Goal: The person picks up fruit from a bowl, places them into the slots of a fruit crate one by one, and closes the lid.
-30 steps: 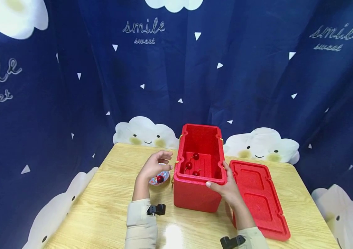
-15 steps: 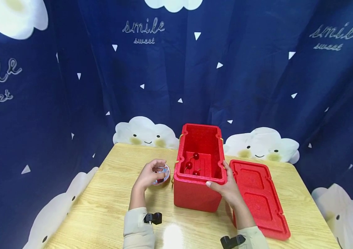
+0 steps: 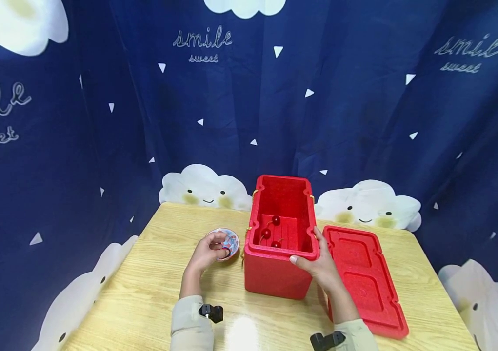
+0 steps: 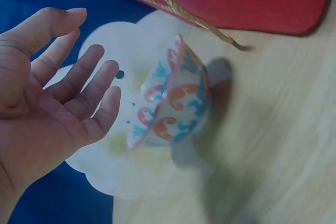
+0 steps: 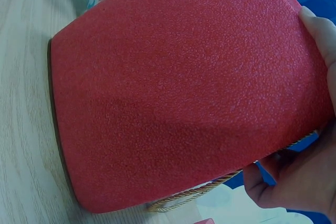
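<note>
My left hand (image 3: 207, 251) is over a small patterned bowl (image 3: 230, 241) left of the box, fingers loosely bent. In the left wrist view nothing shows between them, and the bowl (image 4: 170, 98) stands just beyond the fingertips. Inside the bowl a dark red cherry (image 3: 226, 251) shows partly, mostly covered by the fingers. My right hand (image 3: 321, 263) grips the near right corner of an open red foam box (image 3: 277, 275), thumb on the front rim and fingers along the right side. Three cherries (image 3: 266, 233) with stems lie on the box's floor.
A red lid (image 3: 365, 282) lies on the wooden table (image 3: 143, 302) to the right of the box. Gold cords (image 4: 173, 4) hang along the box's sides. A dark blue curtain (image 3: 231, 97) with clouds stands behind the table.
My left hand has moved down and left, from beside the box's left rim to over the bowl, covering most of the cherry there. The right hand keeps its grip on the box.
</note>
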`<state>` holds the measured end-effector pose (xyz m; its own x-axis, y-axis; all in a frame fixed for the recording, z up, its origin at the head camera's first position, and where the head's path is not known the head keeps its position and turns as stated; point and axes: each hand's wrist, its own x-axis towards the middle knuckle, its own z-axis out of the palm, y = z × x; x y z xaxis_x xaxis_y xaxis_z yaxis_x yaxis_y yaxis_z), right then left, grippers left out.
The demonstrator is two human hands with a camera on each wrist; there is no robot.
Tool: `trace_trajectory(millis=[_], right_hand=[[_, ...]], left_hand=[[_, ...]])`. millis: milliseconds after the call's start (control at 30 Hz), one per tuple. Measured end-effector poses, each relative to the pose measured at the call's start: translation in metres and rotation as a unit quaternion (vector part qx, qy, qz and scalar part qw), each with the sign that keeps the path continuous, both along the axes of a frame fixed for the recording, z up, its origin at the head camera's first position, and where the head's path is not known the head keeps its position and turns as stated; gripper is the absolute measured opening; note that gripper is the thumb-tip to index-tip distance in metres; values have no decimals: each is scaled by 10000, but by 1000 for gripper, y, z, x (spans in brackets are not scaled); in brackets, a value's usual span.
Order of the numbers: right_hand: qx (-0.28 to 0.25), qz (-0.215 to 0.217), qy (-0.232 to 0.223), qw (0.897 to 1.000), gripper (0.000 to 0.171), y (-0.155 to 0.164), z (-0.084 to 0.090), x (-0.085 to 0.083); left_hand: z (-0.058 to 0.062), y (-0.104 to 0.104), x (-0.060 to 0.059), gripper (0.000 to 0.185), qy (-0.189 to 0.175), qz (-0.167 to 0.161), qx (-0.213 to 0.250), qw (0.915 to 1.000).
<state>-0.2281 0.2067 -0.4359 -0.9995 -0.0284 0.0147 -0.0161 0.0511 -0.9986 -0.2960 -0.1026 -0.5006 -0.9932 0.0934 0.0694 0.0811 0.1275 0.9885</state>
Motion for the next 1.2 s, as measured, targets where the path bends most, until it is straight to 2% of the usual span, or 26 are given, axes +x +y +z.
trace_trajectory(millis=[233, 433, 667, 900, 933, 1133, 1167, 1200], right_hand=[[123, -99, 86, 9998, 101, 5, -16, -9], [137, -130, 202, 9996, 99, 6, -28, -13], [67, -140, 207, 9997, 99, 5, -28, -13], [198, -135, 169, 9996, 99, 4, -25, -14], [173, -140, 171, 9996, 99, 4, -25, -14], [98, -162, 196, 9996, 99, 5, -28, -14], [97, -169, 187, 9996, 99, 5, -28, -14], [106, -172, 174, 9996, 99, 5, -28, -14]], left_hand=[[-16, -2, -15, 45, -108, 92, -1, 9999], [-27, -2, -24, 47, -66, 143, -248, 9996], [-32, 4, -35, 42, -225, 224, -328, 9990], [-34, 9, -42, 45, -73, 95, -390, 9992], [-29, 10, -39, 45, -66, 58, -445, 9990], [-34, 13, -43, 44, -62, 13, -737, 9973], [-40, 13, -47, 45, -66, 38, -786, 9969], [-41, 13, -46, 45, -90, 60, -839, 9964]])
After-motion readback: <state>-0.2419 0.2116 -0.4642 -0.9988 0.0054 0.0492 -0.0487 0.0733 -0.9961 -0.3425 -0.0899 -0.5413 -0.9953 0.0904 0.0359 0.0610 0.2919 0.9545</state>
